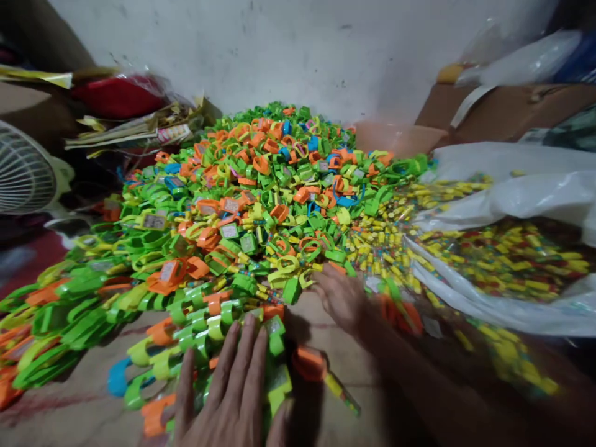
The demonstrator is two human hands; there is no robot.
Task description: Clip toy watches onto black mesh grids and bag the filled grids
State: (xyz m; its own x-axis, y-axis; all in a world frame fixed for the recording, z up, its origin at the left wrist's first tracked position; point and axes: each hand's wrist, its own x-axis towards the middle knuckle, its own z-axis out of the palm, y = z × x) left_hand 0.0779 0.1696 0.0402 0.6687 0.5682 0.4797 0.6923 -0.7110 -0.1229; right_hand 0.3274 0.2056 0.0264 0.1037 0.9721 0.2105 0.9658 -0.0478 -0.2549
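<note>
My left hand (233, 385) lies flat with fingers spread over rows of green, yellow-green and orange plastic toy watches (199, 324) on the brown board. My right hand (342, 298) is at the front edge of a big heap of toy watches (274, 161), its fingers loosely bent and apart. Its fingertips are beside a yellow-green watch (305, 278); the undersides of the fingers are hidden. Between my hands lies an orange toy watch (310, 363), with a small yellow tube with a green end (342, 392) against it.
An open white sack (465, 295) of small yellow tubes (521, 254) is at right, with tubes spilling beside the heap. A fan (25, 167) stands at left. Behind are a pale orange tub (398, 138), a cardboard box (512, 112) and a wall (279, 49).
</note>
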